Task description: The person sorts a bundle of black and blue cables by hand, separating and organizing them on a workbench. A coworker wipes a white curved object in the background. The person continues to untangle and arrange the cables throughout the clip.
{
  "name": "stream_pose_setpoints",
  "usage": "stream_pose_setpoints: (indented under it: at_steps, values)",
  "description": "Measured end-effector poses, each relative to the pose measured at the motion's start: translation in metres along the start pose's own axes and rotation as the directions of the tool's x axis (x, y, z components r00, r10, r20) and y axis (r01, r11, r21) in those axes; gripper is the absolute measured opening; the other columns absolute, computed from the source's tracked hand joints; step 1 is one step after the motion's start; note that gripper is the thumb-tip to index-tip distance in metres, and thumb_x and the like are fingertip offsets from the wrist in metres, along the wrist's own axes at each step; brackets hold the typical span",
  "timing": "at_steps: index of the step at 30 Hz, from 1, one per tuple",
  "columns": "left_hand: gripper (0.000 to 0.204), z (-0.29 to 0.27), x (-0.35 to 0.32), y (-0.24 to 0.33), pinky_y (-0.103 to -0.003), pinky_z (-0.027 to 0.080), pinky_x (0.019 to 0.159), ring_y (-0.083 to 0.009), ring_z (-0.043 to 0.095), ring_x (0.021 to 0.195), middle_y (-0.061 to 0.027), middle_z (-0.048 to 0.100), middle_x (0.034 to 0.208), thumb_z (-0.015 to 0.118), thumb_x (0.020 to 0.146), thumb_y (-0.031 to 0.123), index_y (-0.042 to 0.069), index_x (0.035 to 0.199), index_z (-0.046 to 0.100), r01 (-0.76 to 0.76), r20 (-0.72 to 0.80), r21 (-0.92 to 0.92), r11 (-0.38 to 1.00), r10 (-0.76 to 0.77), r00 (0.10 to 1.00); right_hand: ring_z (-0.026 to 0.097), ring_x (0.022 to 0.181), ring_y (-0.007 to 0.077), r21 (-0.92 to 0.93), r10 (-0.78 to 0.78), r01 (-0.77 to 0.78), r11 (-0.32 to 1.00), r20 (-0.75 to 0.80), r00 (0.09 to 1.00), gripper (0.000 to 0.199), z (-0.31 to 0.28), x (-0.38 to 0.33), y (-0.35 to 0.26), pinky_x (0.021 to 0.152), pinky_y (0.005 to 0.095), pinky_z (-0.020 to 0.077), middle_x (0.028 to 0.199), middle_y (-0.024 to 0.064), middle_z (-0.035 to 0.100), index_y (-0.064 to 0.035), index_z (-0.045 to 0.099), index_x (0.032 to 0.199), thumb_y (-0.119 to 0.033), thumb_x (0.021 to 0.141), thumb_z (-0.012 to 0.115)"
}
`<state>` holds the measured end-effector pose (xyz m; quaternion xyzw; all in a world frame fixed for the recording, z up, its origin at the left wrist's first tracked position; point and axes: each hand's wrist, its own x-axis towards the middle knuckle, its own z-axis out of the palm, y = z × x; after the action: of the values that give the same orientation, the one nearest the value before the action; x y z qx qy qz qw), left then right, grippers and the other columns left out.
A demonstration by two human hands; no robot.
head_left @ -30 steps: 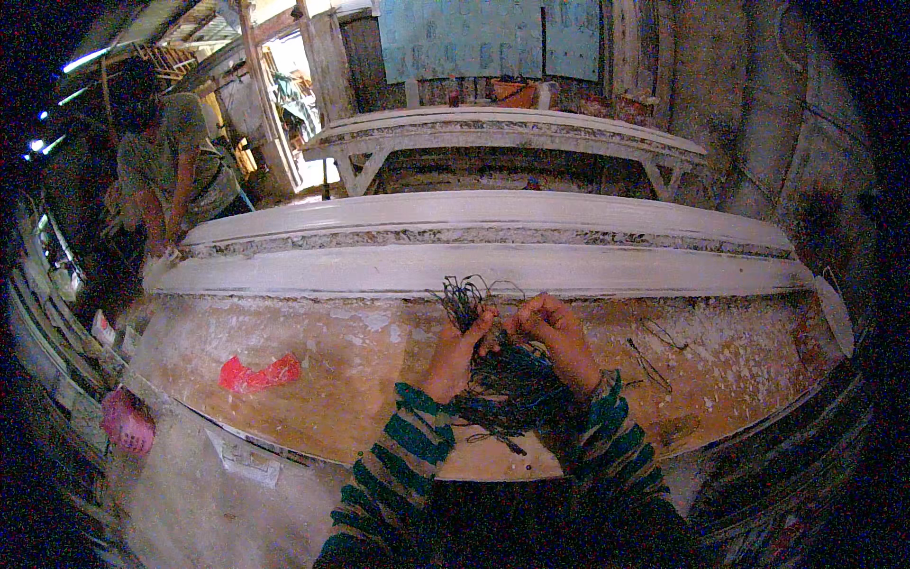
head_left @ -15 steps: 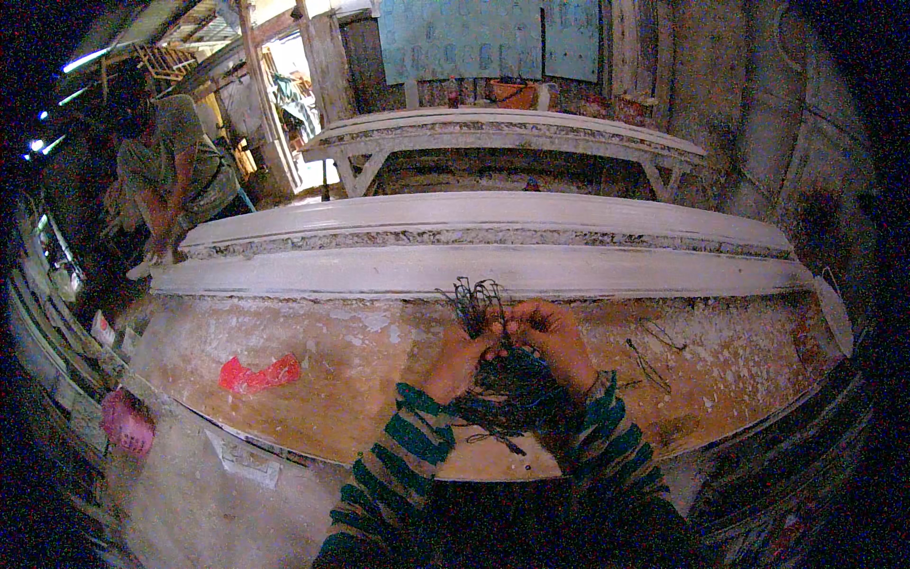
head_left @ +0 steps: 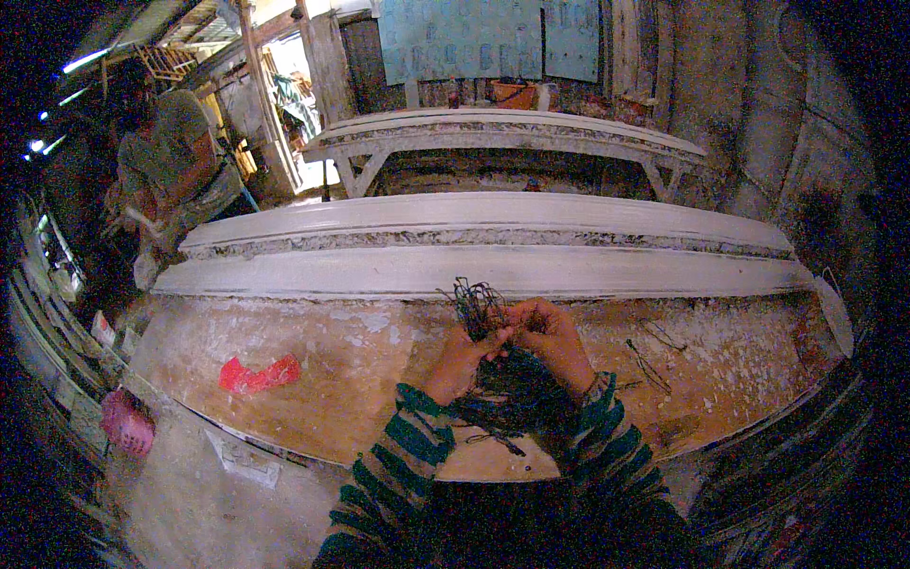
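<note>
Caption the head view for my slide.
Both hands hold a bundle of dark strings above a white-flecked brown board, a red scrap lying to the left.

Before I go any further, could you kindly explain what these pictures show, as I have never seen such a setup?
There is no robot here, only a person's two bare hands, in green-striped sleeves. The view comes from the left one of two wide fisheye cameras worn on the head, looking down, so straight edges bend. The left hand holds a bundle of dark strands; the right hand meets it, though what its fingers pinch is too small to tell. On the worn wooden board lie a red piece, to the left, and loose strands, to the right. Beyond are long white strips; another person is at far left.
</note>
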<state>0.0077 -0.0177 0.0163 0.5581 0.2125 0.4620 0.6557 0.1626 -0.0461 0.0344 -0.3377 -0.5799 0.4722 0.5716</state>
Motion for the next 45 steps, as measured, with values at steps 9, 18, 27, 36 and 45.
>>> stream_pose_setpoints:
  at_steps: [9, 18, 27, 36, 45]
  values:
    - [0.038, 0.003, -0.005, 0.012, -0.020, 0.039, 0.055, -0.0061, 0.048, 0.063, 0.0033, 0.057, 0.079, 0.072, 0.076, 0.026, 0.007, 0.106, 0.058, 0.009, 0.013, -0.014, 1.000, -0.009, 1.000, 0.060, 0.077, 0.0133, -0.023, 0.067, -0.068, 0.997, -0.023, 0.997, 0.023, 0.001, -0.004, -0.013, 0.075, 0.0283, 0.0485, 0.083, 0.0041, 0.062, -0.0037, 0.054, 0.095, 0.002, 0.075, 0.064]
    - [0.041, -0.004, -0.003, 0.008, -0.021, 0.040, 0.056, -0.0059, 0.046, 0.062, 0.0025, 0.060, 0.084, 0.071, 0.077, 0.023, 0.006, 0.110, 0.055, 0.012, 0.025, -0.035, 0.999, -0.011, 1.000, 0.060, 0.078, 0.0142, 0.086, 0.101, -0.101, 0.991, 0.011, 0.995, 0.023, 0.000, -0.003, -0.017, 0.078, 0.0283, 0.0474, 0.083, 0.0043, 0.061, -0.0042, 0.055, 0.091, 0.003, 0.073, 0.066]
    - [0.026, -0.002, -0.004, 0.012, -0.020, 0.039, 0.056, -0.0059, 0.045, 0.060, 0.0022, 0.060, 0.082, 0.068, 0.079, 0.024, 0.006, 0.096, 0.059, -0.003, 0.041, 0.014, 1.000, 0.002, 0.999, 0.060, 0.078, 0.0138, 0.131, 0.100, -0.104, 0.986, 0.038, 0.994, 0.022, 0.004, -0.003, -0.022, 0.073, 0.0284, 0.0490, 0.084, 0.0037, 0.062, -0.0037, 0.055, 0.094, 0.002, 0.075, 0.065]
    - [0.025, 0.001, -0.005, 0.014, -0.020, 0.036, 0.053, -0.0062, 0.045, 0.059, 0.0025, 0.058, 0.077, 0.070, 0.077, 0.028, 0.008, 0.084, 0.057, -0.020, 0.033, -0.024, 1.000, 0.021, 0.999, 0.057, 0.073, 0.0104, 0.046, 0.107, -0.104, 0.993, -0.058, 0.993, 0.019, 0.000, -0.003, -0.019, 0.064, 0.0237, 0.0457, 0.083, 0.0020, 0.061, -0.0055, 0.056, 0.093, 0.000, 0.076, 0.063]
    - [0.030, -0.005, -0.006, 0.009, -0.020, 0.035, 0.051, -0.0061, 0.045, 0.060, 0.0042, 0.053, 0.072, 0.073, 0.074, 0.030, 0.010, 0.090, 0.056, 0.038, -0.034, 0.022, 0.999, -0.037, 0.999, 0.053, 0.073, 0.0085, -0.028, 0.043, -0.049, 0.998, -0.181, 0.983, 0.014, -0.004, -0.005, -0.019, 0.065, 0.0213, 0.0408, 0.080, -0.0008, 0.057, -0.0071, 0.056, 0.089, -0.003, 0.077, 0.061]
